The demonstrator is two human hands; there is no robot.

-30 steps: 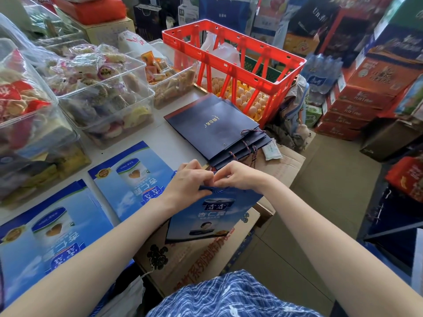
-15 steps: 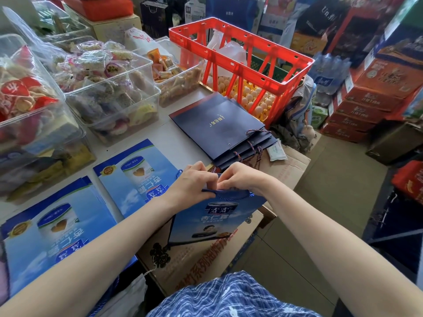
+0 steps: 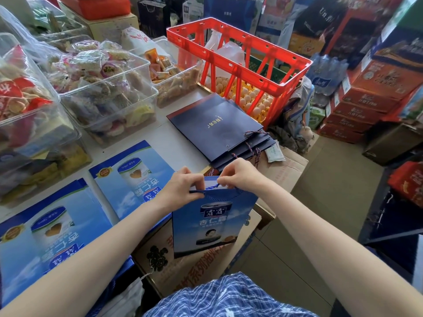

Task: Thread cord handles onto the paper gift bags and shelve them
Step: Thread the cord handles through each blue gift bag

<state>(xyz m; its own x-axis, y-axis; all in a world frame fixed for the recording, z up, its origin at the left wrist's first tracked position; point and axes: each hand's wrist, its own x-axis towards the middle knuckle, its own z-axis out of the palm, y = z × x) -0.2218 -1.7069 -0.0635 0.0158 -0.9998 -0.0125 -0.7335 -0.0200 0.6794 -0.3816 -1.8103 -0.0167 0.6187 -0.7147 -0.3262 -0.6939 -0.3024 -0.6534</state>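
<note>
A blue paper gift bag [image 3: 211, 221] with a can printed on it stands upright on a cardboard box in front of me. My left hand [image 3: 183, 188] grips the bag's top edge at the left and pinches a dark blue cord [image 3: 207, 188] there. My right hand [image 3: 240, 173] pinches the same cord at the bag's top edge further right. Flat blue bags [image 3: 130, 179] of the same print lie on the table to the left. A stack of dark navy bags [image 3: 215, 126] with twisted cord handles lies beyond my hands.
Clear plastic bins of wrapped snacks [image 3: 103, 92] fill the table's left and back. A red crate [image 3: 238, 65] over trays of eggs stands at the back. The cardboard box [image 3: 194, 266] sits under the bag. Stacked cartons [image 3: 366, 99] line the right side, with bare floor between.
My hands stay together at the bag's top edge. A short length of cord now shows between them, and the bag stands slightly more upright.
</note>
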